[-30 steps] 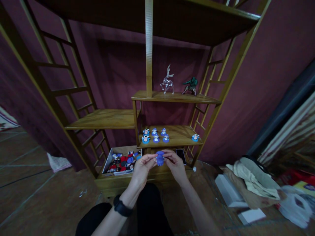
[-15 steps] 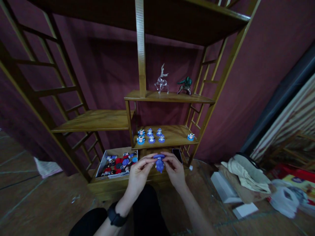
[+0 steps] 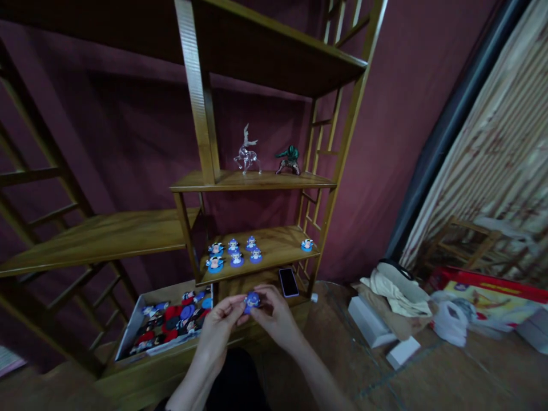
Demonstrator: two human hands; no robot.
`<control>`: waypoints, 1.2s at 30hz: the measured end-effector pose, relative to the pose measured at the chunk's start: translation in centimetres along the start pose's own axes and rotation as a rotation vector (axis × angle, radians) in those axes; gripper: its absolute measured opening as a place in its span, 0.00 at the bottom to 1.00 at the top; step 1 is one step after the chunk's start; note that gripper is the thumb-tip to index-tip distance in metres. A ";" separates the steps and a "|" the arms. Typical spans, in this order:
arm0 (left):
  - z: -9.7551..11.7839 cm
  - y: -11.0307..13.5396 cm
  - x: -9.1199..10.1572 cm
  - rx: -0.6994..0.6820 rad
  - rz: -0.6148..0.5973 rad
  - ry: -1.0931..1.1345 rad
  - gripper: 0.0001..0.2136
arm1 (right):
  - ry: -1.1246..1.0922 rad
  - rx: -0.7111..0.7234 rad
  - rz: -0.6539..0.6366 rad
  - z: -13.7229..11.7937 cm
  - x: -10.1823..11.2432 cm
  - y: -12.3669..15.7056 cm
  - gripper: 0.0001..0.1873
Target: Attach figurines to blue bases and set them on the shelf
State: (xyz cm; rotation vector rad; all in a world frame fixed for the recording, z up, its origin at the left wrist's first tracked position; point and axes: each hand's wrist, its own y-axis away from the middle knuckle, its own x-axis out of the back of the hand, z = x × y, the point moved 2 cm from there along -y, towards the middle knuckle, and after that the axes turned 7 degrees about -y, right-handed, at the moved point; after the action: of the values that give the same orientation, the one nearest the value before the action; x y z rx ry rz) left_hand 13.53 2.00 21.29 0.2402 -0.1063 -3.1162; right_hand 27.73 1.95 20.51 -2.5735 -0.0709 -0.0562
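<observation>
Between my two hands is a small purple figurine [image 3: 252, 301], held by the fingertips in front of the lowest shelf. My left hand [image 3: 223, 319] pinches it from the left, and my right hand [image 3: 276, 314] grips its right side. Above them, on a wooden shelf [image 3: 280, 245], several small purple and blue figurines [image 3: 237, 258] stand in two short rows at the left. One blue-based figurine [image 3: 307, 245] stands apart at the right end. Left of my hands, an open white box [image 3: 128, 328] holds a jumble of red, black, purple and blue figurines.
A phone [image 3: 288, 282] lies on the lowest shelf, right of my hands. Higher up stand a clear horse-like figurine [image 3: 247, 154] and a green and brown figure [image 3: 289, 159]. White boxes [image 3: 372, 322], cloth and a plastic bag [image 3: 449, 322] lie on the floor at right.
The view has swung to the right, so the shelves sit further left. The figurine has been turned in my fingers: its base was uppermost before, and now it appears more upright. Both hands still hold it.
</observation>
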 end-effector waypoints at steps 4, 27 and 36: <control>-1.6 -0.7 -0.2 0.089 -0.018 0.044 0.15 | 0.071 -0.054 0.018 0.5 0.6 0.1 0.11; -3.0 -1.8 -1.3 0.229 0.029 0.198 0.18 | -0.100 -0.208 -0.094 3.9 4.5 -4.6 0.14; -4.8 0.2 7.1 0.288 0.185 0.202 0.16 | -0.156 -0.178 0.154 8.9 11.1 -16.0 0.16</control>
State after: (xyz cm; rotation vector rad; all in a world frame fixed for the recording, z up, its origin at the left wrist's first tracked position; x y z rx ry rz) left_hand 7.26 1.38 15.52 0.5153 -0.5421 -2.8634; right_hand 37.99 20.67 22.16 -2.7480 0.0768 0.2051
